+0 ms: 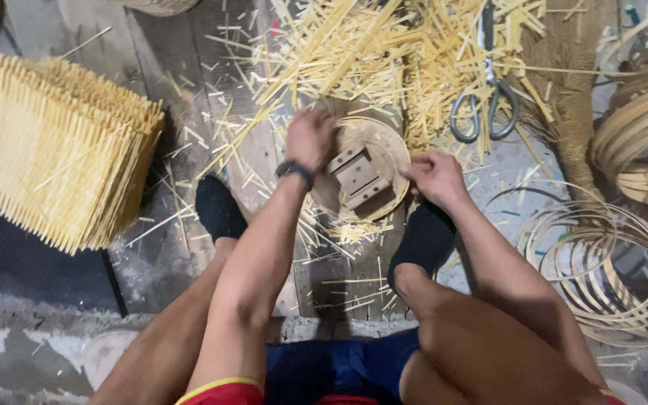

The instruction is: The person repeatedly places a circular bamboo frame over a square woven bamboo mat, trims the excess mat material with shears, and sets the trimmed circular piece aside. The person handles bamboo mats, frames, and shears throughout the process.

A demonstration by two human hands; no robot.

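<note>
A round wooden form (384, 154) with a small wooden block (356, 177) fixed across its middle lies on the floor between my feet. My left hand (310, 137) grips its upper left rim, fingers curled over the edge. At the right rim my right hand (435, 177) pinches the edge of the form. Whether a thin bamboo strip runs around the rim under my fingers I cannot tell. A dark band sits on my left wrist (295, 170).
A stack of woven bamboo mats (54, 154) stands at the left. Loose bamboo slivers (369, 52) litter the floor ahead, with scissors (487, 105) among them. Coiled bamboo hoops (601, 262) and stacked rings (643, 127) lie at the right. My black-socked feet (219, 206) flank the form.
</note>
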